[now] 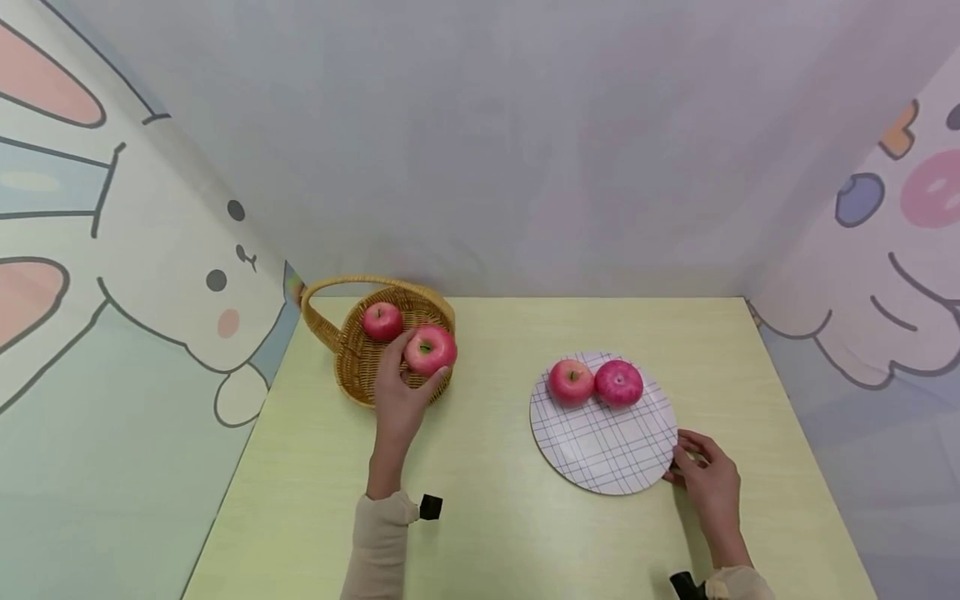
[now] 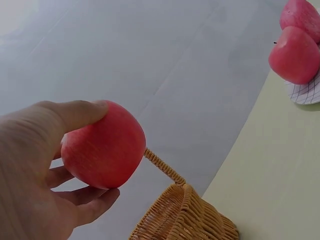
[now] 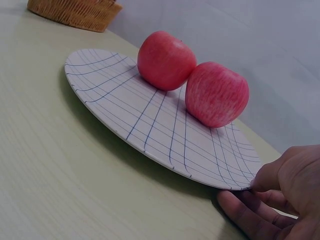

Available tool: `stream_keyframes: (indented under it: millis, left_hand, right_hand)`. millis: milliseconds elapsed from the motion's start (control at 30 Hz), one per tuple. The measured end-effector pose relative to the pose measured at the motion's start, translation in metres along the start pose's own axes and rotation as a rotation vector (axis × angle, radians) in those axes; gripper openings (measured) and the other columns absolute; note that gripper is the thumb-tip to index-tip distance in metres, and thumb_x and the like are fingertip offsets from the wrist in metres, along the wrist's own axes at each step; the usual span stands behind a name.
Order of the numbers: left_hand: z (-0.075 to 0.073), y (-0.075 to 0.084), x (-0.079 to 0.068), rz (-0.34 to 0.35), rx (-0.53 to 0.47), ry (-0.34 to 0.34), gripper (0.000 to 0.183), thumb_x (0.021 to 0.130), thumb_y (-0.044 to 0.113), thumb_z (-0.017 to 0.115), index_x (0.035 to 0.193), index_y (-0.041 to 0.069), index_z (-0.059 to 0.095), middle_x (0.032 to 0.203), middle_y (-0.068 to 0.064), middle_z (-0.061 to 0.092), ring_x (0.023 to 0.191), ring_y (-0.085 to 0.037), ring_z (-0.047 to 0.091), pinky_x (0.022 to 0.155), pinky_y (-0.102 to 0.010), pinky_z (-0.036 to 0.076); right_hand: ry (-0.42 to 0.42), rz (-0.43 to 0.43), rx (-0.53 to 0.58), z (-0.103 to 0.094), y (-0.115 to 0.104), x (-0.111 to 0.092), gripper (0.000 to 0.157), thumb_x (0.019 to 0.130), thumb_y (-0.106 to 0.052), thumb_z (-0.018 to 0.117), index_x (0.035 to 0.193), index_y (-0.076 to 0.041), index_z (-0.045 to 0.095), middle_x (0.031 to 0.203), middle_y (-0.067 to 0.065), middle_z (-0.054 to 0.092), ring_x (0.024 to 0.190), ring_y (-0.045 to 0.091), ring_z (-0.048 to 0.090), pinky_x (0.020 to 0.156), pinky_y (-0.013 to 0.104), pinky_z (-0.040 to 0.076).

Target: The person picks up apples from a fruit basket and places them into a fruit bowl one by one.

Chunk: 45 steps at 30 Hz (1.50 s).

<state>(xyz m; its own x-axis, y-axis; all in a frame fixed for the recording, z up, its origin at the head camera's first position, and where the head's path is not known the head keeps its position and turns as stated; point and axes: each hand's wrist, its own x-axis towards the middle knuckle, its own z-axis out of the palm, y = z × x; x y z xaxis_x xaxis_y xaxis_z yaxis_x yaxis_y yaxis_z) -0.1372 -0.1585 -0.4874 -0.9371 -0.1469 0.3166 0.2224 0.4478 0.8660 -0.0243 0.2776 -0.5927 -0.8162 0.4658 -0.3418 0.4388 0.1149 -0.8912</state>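
Note:
My left hand grips a red apple between thumb and fingers, over the right part of a wicker basket. In the left wrist view this apple is above the basket's rim. Another apple lies inside the basket, near its back. On the right, my right hand pinches the edge of a white plate with blue grid lines, thumb at the rim and fingers under it. Two apples sit side by side on the plate's far part.
Basket and plate stand on a pale yellow-green table. The basket's arched handle rises at its left and back. A grey wall closes off the table's back edge; cartoon-printed walls flank it.

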Motion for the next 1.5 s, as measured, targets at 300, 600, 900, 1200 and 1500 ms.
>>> stream_keyframes:
  millis: [300,600,900,1200,1500]
  left_hand:
    - [0.006,0.009,-0.013,0.022,-0.02,-0.047,0.074,0.076,0.022,0.086,0.142,0.022,0.051,0.14,-0.001,0.054,0.125,-0.016,0.052,0.094,-0.039,0.052]
    - [0.025,0.001,-0.025,0.09,-0.12,-0.115,0.076,0.073,0.021,0.088,0.14,0.027,0.053,0.144,0.003,0.051,0.127,-0.015,0.051,0.094,-0.028,0.053]
    - [0.055,0.005,-0.037,0.139,-0.154,-0.218,0.075,0.073,0.027,0.087,0.139,0.026,0.052,0.143,0.003,0.052,0.13,-0.015,0.051,0.092,-0.028,0.055]
    - [0.094,0.009,-0.055,0.189,-0.146,-0.313,0.074,0.073,0.025,0.087,0.139,0.023,0.053,0.144,0.002,0.051,0.132,-0.017,0.051,0.091,-0.032,0.055]
    - [0.126,0.019,-0.076,0.188,-0.136,-0.435,0.076,0.075,0.026,0.086,0.141,0.024,0.049,0.147,0.005,0.048,0.132,-0.012,0.051,0.095,-0.029,0.054]
  right_hand:
    - [-0.002,0.002,-0.006,0.002,0.0,0.0,0.044,0.096,-0.016,0.063,0.137,-0.005,0.053,0.104,-0.005,0.059,0.071,0.007,0.07,0.066,0.031,0.061]
    - [-0.003,-0.016,-0.036,0.003,-0.001,0.0,0.045,0.096,-0.02,0.063,0.137,-0.005,0.053,0.106,-0.004,0.058,0.072,0.005,0.069,0.065,0.029,0.061]
    - [0.005,-0.011,-0.046,0.005,-0.004,0.004,0.043,0.097,-0.017,0.061,0.138,-0.007,0.053,0.111,0.0,0.058,0.073,0.004,0.068,0.066,0.031,0.061]
    - [0.003,-0.008,-0.033,0.005,-0.005,0.004,0.042,0.097,-0.014,0.061,0.137,-0.006,0.053,0.108,-0.001,0.058,0.071,0.003,0.069,0.065,0.031,0.061]
    - [0.012,-0.001,-0.034,0.002,-0.003,0.001,0.042,0.097,-0.012,0.06,0.137,-0.005,0.053,0.107,-0.001,0.058,0.069,0.005,0.068,0.064,0.032,0.061]
